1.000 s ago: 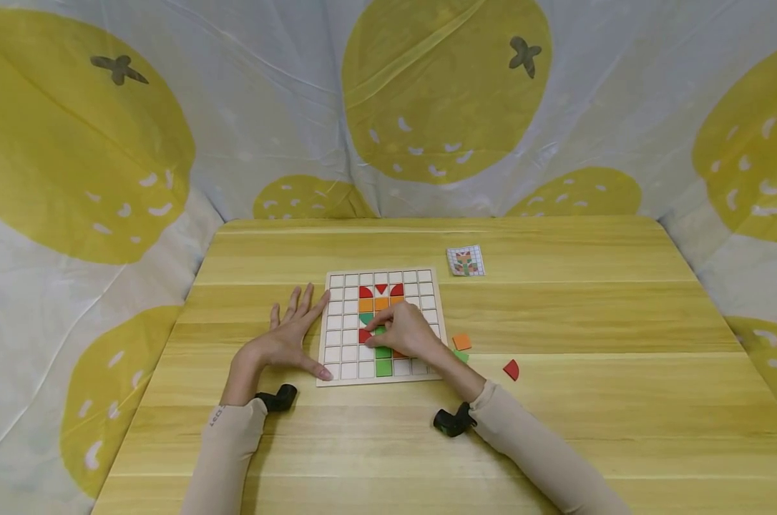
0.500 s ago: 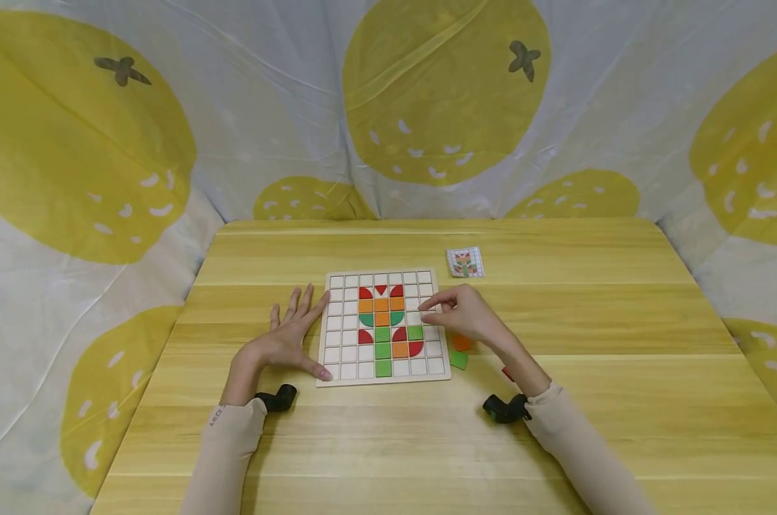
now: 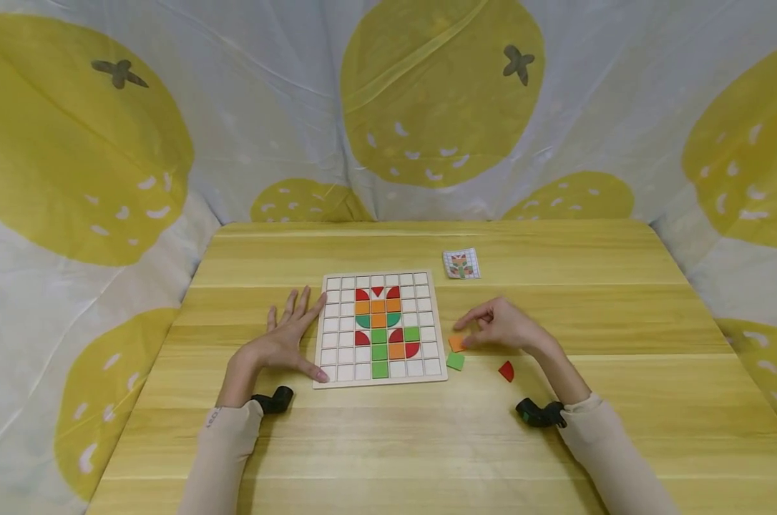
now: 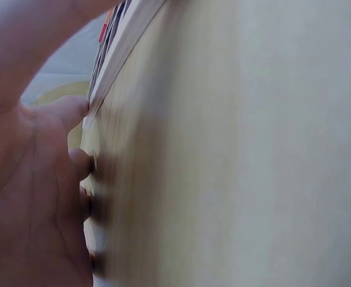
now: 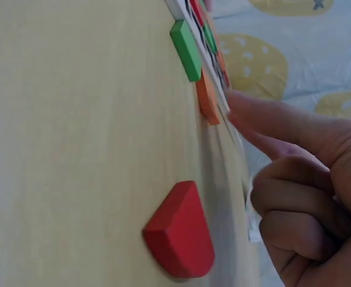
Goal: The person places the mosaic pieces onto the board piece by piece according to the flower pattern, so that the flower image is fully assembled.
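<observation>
My left hand (image 3: 282,343) spreads along the left side of the wooden grid board (image 3: 401,380), with thumb and index fingertips at its frame. In the left wrist view the palm (image 4: 29,185) faces the table beside the board's edge (image 4: 124,57). Set in the grid is a flower-like pattern of red, orange and green pieces. Right of the board, my right hand (image 3: 504,325) has thumb and index finger apart, close over a loose orange square tile (image 3: 456,343). A green square tile (image 3: 456,360) lies just in front of it. The right wrist view shows a red quarter-circle piece (image 5: 181,233) nearer the wrist.
A small printed card (image 3: 461,264) with a similar flower on a grid lies behind the board, to the right. Wood-grain table (image 3: 388,450) surrounds everything, with a fruit-print cloth (image 3: 279,107) hanging behind and at both sides.
My right hand has left the red piece on the board's left half and swung right, off the board, down to the orange tile. My left hand stays put.
</observation>
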{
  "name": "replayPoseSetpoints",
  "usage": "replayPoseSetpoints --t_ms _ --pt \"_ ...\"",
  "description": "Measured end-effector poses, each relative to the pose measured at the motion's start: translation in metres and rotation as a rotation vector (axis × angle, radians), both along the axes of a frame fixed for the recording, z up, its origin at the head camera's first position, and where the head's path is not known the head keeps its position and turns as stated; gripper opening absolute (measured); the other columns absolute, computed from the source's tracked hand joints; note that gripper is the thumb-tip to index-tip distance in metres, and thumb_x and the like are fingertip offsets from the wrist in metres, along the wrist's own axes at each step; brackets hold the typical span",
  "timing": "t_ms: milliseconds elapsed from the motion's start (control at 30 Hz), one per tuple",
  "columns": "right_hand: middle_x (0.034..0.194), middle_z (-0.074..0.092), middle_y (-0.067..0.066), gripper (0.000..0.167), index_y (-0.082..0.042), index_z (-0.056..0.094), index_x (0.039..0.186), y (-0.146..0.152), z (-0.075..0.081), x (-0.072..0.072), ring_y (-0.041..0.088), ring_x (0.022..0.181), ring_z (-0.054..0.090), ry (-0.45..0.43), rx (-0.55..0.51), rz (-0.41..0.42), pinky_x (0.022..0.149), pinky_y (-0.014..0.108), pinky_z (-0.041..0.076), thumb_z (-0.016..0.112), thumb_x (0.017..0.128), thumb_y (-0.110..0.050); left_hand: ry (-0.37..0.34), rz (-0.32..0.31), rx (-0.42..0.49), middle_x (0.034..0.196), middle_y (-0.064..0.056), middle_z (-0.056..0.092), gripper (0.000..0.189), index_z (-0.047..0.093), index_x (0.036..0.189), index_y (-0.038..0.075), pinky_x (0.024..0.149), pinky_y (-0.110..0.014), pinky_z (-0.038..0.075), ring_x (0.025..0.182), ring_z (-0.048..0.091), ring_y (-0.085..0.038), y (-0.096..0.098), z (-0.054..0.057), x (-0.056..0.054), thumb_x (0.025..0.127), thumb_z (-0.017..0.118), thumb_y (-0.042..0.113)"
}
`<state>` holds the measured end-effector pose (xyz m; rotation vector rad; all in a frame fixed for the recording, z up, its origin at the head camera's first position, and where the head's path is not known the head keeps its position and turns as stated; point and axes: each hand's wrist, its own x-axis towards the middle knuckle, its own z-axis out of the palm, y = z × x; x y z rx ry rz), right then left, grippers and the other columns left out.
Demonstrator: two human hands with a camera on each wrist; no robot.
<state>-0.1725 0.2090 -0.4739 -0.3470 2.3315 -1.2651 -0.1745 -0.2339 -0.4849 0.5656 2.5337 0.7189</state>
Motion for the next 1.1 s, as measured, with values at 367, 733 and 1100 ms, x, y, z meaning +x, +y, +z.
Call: replayPoseSetpoints --t_ms 367,733,1100 --pt "0.059 0.033 -0.005 0.026 -0.006 0.079 0.107 -0.008 -0.005 0.0 0.011 0.056 0.029 0.05 0.058 -0.084 0.055 0.022 0.025 0.087 0.082 -0.012 0.006 0.0 0.001 0.171 -0.024 -0.022 0.15 -0.001 0.168 0.016 0.116 -0.077 -0.019 0.156 -0.027 -0.046 -0.001 0.0 0.0 0.061 0.097 0.054" --pt "0.059 0.032 -0.005 0.026 -0.006 0.079 0.101 -0.011 -0.009 -0.002 0.011 0.057 0.03 0.126 0.104 -0.108 0.055 0.023 0.025 0.09 0.079 -0.013 0.008 -0.002 -0.002 0.171 -0.024 -0.022 0.15 -0.001 0.168 0.016 0.116 -0.077 -0.019 0.156 -0.027 -0.046 -0.001 -0.001 0.0 0.06 0.097 0.054" --pt "0.059 0.03 -0.004 0.025 -0.005 0.08 0.105 -0.027 0.001 0.002 0.012 0.057 0.028 0.147 0.05 -0.111 0.055 0.023 0.025 0.087 0.082 -0.013 0.006 -0.002 0.001 0.171 -0.024 -0.022 0.15 -0.001 0.168 0.015 0.116 -0.077 -0.019 0.156 -0.026 -0.047 -0.002 -0.002 0.001 0.06 0.097 0.055"
